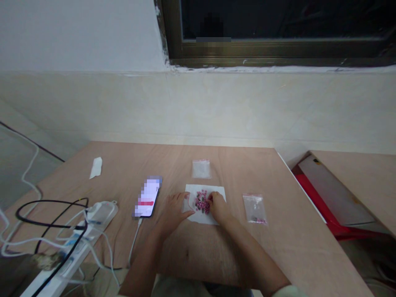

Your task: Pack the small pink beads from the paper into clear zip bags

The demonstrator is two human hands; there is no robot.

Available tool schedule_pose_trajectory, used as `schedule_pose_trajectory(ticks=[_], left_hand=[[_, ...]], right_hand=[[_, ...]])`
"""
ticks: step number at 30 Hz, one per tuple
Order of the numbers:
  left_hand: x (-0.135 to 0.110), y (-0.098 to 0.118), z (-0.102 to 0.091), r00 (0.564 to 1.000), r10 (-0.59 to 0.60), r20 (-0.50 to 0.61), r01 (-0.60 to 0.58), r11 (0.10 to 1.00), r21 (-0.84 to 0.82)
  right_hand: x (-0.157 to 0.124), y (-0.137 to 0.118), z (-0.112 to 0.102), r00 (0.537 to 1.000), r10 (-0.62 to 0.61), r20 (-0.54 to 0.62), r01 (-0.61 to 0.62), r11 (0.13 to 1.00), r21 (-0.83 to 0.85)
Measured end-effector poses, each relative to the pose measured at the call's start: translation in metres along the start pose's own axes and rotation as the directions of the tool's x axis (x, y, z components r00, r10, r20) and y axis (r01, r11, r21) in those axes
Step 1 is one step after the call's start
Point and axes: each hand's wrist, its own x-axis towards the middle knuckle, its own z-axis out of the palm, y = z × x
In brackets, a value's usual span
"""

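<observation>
A white sheet of paper (198,219) lies on the wooden table, with a cluster of small pink and dark red pieces (202,202) at its middle. My left hand (175,209) rests at the sheet's left edge, thumb and fingers spread apart. Over the right side of the cluster, my right hand (219,207) has its fingertips pinched together against the pieces. Anything between those fingertips is too small or hidden to make out. To the right lies a clear zip bag (255,207) with a few pink bits at its bottom. Behind the sheet is another clear zip bag (201,169).
A phone (148,198) with a white charging cable (135,243) lies left of my left hand. Farther left, a white power strip (89,231) sits among tangled cords. A torn paper scrap (96,167) lies at the back left. A red chair (321,206) stands beyond the right edge.
</observation>
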Motion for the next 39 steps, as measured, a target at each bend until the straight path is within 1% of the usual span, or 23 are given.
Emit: schedule_pose_trajectory(ticks=[3, 5, 7, 9, 11, 12, 16, 18, 21, 24, 26, 27, 30, 32, 33, 35, 37, 39], left_hand=[[0.002, 0.0, 0.003, 1.0, -0.001, 0.013, 0.001, 1.0, 0.013], [0.005, -0.001, 0.006, 1.0, 0.002, 0.016, -0.002, 1.0, 0.014], [0.006, -0.002, 0.008, 1.0, 0.01, 0.008, -0.01, 1.0, 0.01], [0.007, -0.002, 0.007, 1.0, 0.017, -0.005, -0.017, 1.0, 0.004], [0.007, -0.001, 0.004, 1.0, 0.013, -0.012, -0.013, 1.0, 0.006], [0.007, -0.001, 0.001, 1.0, 0.01, -0.013, -0.01, 1.0, 0.009], [0.006, 0.001, -0.005, 1.0, -0.024, -0.016, 0.025, 0.999, 0.026], [0.006, 0.001, -0.006, 0.999, -0.043, -0.007, 0.043, 0.999, 0.031], [0.006, -0.002, -0.005, 0.999, -0.032, -0.004, 0.032, 0.999, 0.029], [0.006, -0.005, -0.003, 0.999, -0.031, -0.01, 0.031, 0.999, 0.029], [0.007, -0.006, 0.0, 0.999, -0.035, -0.012, 0.035, 0.999, 0.027], [0.008, -0.006, 0.001, 0.999, -0.031, -0.012, 0.032, 0.999, 0.025], [0.011, -0.008, 0.007, 1.0, -0.02, -0.008, 0.02, 0.999, 0.025], [0.012, -0.009, 0.01, 1.0, -0.027, -0.011, 0.027, 0.999, 0.021], [0.013, -0.009, 0.011, 0.999, -0.032, -0.016, 0.032, 0.999, 0.013], [0.012, -0.007, 0.01, 0.999, -0.044, -0.027, 0.044, 0.999, -0.006], [0.011, -0.005, 0.006, 0.998, -0.056, -0.026, 0.056, 0.998, -0.012], [0.009, -0.004, 0.002, 0.998, -0.062, -0.016, 0.062, 0.998, -0.007]], right_hand=[[-0.005, -0.015, -0.004, 0.997, -0.039, -0.065, 0.049, 0.984, 0.172], [-0.007, -0.028, -0.006, 0.993, -0.095, -0.063, 0.109, 0.949, 0.297], [-0.005, -0.035, -0.007, 0.992, -0.113, -0.054, 0.125, 0.931, 0.344], [0.0, -0.033, -0.006, 0.993, -0.072, -0.092, 0.095, 0.953, 0.286], [0.009, -0.026, -0.003, 0.99, -0.025, -0.136, 0.048, 0.984, 0.169], [0.013, -0.022, -0.002, 0.99, -0.012, -0.14, 0.027, 0.994, 0.108], [0.024, -0.012, 0.004, 0.997, 0.007, -0.075, -0.012, 0.998, -0.068], [0.025, -0.013, 0.006, 0.999, 0.006, -0.044, -0.011, 0.993, -0.113], [0.025, -0.015, 0.007, 1.0, 0.0, -0.012, -0.002, 0.987, -0.16], [0.023, -0.018, 0.005, 1.0, 0.01, -0.021, -0.013, 0.984, -0.176], [0.02, -0.023, 0.002, 0.999, 0.01, -0.04, -0.015, 0.991, -0.131], [0.017, -0.026, 0.001, 0.999, -0.011, -0.044, 0.007, 0.996, -0.084], [0.01, -0.037, -0.004, 0.989, -0.144, -0.035, 0.146, 0.984, 0.102], [0.009, -0.04, -0.004, 0.982, -0.181, -0.052, 0.187, 0.968, 0.167], [0.01, -0.04, -0.004, 0.984, -0.166, -0.069, 0.176, 0.971, 0.163], [0.016, -0.035, -0.002, 0.99, -0.108, -0.087, 0.117, 0.988, 0.097], [0.023, -0.027, 0.002, 0.996, -0.069, -0.054, 0.069, 0.998, -0.005], [0.029, -0.02, 0.006, 0.999, -0.054, 0.001, 0.054, 0.994, -0.094]])
